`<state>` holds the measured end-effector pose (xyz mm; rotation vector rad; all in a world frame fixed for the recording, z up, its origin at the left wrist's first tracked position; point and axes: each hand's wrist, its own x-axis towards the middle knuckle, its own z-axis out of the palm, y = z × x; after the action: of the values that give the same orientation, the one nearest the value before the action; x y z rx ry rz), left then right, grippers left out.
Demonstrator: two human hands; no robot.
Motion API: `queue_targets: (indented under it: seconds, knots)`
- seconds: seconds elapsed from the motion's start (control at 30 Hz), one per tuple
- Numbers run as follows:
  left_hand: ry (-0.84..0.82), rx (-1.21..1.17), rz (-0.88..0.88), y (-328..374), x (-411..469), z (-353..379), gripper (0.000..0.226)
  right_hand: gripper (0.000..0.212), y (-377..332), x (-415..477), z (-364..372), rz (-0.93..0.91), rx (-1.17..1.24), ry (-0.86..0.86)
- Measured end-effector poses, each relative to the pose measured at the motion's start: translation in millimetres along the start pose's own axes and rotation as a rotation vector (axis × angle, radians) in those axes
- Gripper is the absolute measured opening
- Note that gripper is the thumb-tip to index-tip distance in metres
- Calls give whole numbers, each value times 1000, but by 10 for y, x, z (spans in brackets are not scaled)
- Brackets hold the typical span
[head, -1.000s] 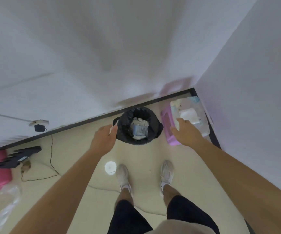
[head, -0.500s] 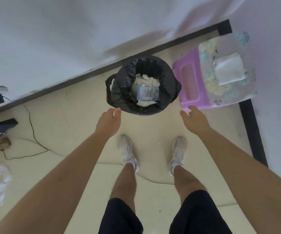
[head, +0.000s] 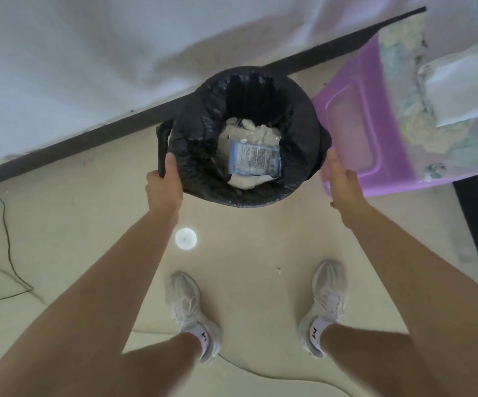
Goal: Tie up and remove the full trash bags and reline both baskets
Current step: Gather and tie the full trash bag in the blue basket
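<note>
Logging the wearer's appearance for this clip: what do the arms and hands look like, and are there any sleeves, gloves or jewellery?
The left forearm and right forearm are bare to the frame's edge, with no sleeves in view. The left hand and right hand are ungloved, and no watch, ring or band shows. Below are white socks with a small dark mark and pale sneakers.
</note>
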<state>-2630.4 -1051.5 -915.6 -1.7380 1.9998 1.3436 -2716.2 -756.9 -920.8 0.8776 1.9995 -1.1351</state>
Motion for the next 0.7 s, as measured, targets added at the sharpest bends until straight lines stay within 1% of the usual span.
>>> queue_targets:
  seconds: [0.03,0.07,0.1,0.13,0.17,0.23,0.27,0.33,0.37,0.4,0.47,0.5,0.53,0.57,0.63,0.67,0.7]
  knots:
    - [-11,-127,-20,-12,160,69,80,134,26,157,84,3,96,-32]
    - [-49,-232,-30,-6,321,124,94,137,39,312,169,-23,179,-77]
    - [-102,-302,-22,0,483,185,108,134,40,455,253,-75,239,-131]
    - [-174,-340,-3,5,639,259,117,124,27,576,334,-146,277,-191]
    - [-255,-370,35,17,793,332,116,111,4,711,411,-213,303,-257]
    - [-359,-452,119,80,1015,485,100,81,-81,919,551,-284,358,-367]
    - [-371,-504,143,134,1076,559,96,71,-128,1019,600,-310,387,-369]
    - [-320,-576,230,211,1229,639,96,64,-233,1161,647,-386,408,-286]
    - [-329,-611,296,234,1284,664,92,63,-280,1228,654,-431,421,-255]
    - [-382,-649,340,246,1354,687,85,61,-328,1277,660,-469,433,-242]
    - [-502,-752,323,264,1480,780,72,51,-417,1354,667,-535,426,-231]
    - [-541,-776,302,263,1535,828,67,43,-453,1388,665,-570,408,-226]
    - [-550,-747,281,260,1589,858,60,39,-492,1417,651,-603,376,-214]
    - [-537,-694,269,269,1639,880,50,43,-556,1446,630,-628,336,-191]
    - [-518,-573,278,328,1670,839,34,60,-689,1451,569,-635,251,-105]
    - [-483,-535,289,388,1619,752,30,64,-747,1409,520,-632,196,-49]
    - [-431,-561,276,476,1581,663,30,61,-802,1373,467,-634,142,6]
